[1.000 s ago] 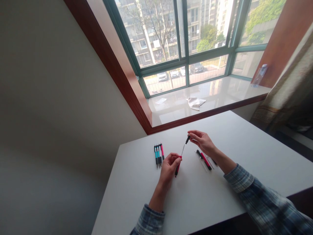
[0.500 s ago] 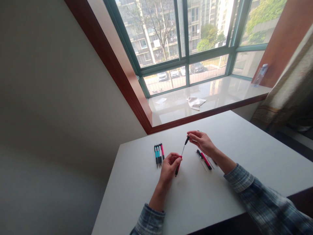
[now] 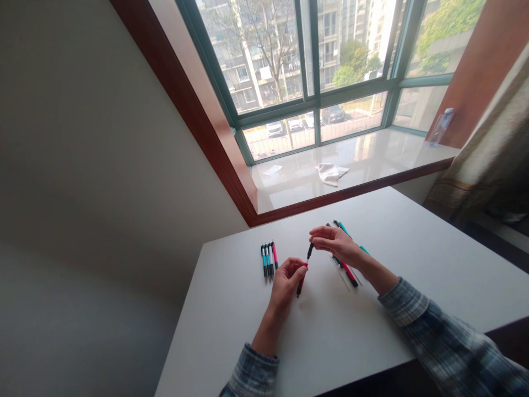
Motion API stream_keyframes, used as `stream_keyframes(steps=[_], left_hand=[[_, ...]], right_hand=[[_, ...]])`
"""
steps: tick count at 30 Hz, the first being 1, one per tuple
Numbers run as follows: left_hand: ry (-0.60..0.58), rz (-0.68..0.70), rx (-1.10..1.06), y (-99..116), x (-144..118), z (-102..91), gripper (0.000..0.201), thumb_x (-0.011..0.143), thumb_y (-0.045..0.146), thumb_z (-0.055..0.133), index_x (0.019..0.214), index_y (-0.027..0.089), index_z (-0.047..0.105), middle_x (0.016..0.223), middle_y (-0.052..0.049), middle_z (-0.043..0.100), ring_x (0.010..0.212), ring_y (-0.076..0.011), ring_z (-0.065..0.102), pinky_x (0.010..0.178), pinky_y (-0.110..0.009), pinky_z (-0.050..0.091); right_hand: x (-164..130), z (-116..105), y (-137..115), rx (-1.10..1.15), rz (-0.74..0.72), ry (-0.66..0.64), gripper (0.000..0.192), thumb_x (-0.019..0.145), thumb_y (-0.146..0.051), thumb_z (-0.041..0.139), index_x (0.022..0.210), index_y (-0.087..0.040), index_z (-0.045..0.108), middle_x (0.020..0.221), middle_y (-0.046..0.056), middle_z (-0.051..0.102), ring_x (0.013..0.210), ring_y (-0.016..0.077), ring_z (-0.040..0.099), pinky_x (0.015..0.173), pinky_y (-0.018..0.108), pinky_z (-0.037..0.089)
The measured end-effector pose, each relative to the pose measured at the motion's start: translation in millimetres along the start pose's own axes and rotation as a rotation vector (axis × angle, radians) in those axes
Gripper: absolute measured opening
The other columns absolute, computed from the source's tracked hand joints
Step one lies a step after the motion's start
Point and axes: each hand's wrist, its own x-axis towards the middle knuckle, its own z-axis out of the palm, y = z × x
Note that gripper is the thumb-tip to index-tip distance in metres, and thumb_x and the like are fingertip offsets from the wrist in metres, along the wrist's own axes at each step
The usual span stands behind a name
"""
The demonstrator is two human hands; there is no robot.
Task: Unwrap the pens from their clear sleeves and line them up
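Two hands on one pen, out over the middle of the desk (image 3: pixel 231 309), well in from all edges. Left hand (image 3: pixel 285 284): thumb and fingers clamped on the red barrel (image 3: pixel 301 286), its dark end slanting down toward the near edge. Right hand (image 3: pixel 335 246): fingertips pinched on the black grip (image 3: pixel 310 251), held in line just above the barrel's top end. Short bit of refill (image 3: pixel 307 261) shows in the gap between them; grip not seated on barrel.

Four pens (image 3: pixel 269 262) lie side by side near the far left corner, tips toward the near edge: two teal, one pale, one red at the right end. All well clear of the left edge, just beyond the left hand.

Loose parts lie under and around the right hand, toward the right edge: red part (image 3: pixel 350 274) with a black end, thin clear tube (image 3: pixel 341 268) next to it, teal part (image 3: pixel 342 226) on the far-edge side. Hand and wrist cover some of it, can't count the lot.

Past the far edge, on the sill (image 3: pixel 289 193): white cloth (image 3: pixel 332 174), paper (image 3: pixel 273 170), bottle (image 3: pixel 440 128) at the right end.
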Motion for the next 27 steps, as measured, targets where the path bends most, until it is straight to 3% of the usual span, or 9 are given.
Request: stream_keyframes(steps=[8, 22, 27], left_hand=[[0.001, 0.006, 0.002, 1.6, 0.2, 0.9, 0.033, 0.076, 0.044, 0.082, 0.090, 0.019, 0.066, 0.074, 0.002, 0.059, 0.063, -0.0106, 0.049, 0.057, -0.021, 0.038], [-0.001, 0.000, -0.013, -3.4, 2.6, -0.7, 0.035, 0.076, 0.043, 0.082, 0.092, 0.018, 0.064, 0.075, 0.001, 0.059, 0.064, -0.0104, 0.050, 0.057, -0.021, 0.038], [-0.002, -0.001, -0.010, -0.8, 1.9, -0.1, 0.035, 0.075, 0.043, 0.083, 0.091, 0.019, 0.064, 0.074, 0.002, 0.059, 0.063, -0.0102, 0.050, 0.056, -0.021, 0.037]], right_hand=[[-6.9, 4.9, -7.1, -0.071, -0.010, -0.082, 0.043, 0.074, -0.042, 0.086, 0.110, -0.021, 0.076, 0.106, 0.009, 0.077, 0.099, 0.0239, 0.071, 0.090, 0.038, 0.057], [-7.0, 5.6, -8.8, -0.102, -0.038, -0.093, 0.041, 0.075, -0.041, 0.086, 0.109, -0.021, 0.076, 0.102, 0.008, 0.077, 0.096, 0.0222, 0.071, 0.086, 0.036, 0.056], [-6.5, 6.0, -10.6, -0.272, -0.102, -0.107, 0.036, 0.080, -0.046, 0.081, 0.105, -0.021, 0.077, 0.090, 0.005, 0.074, 0.082, 0.0188, 0.067, 0.076, 0.032, 0.053]])
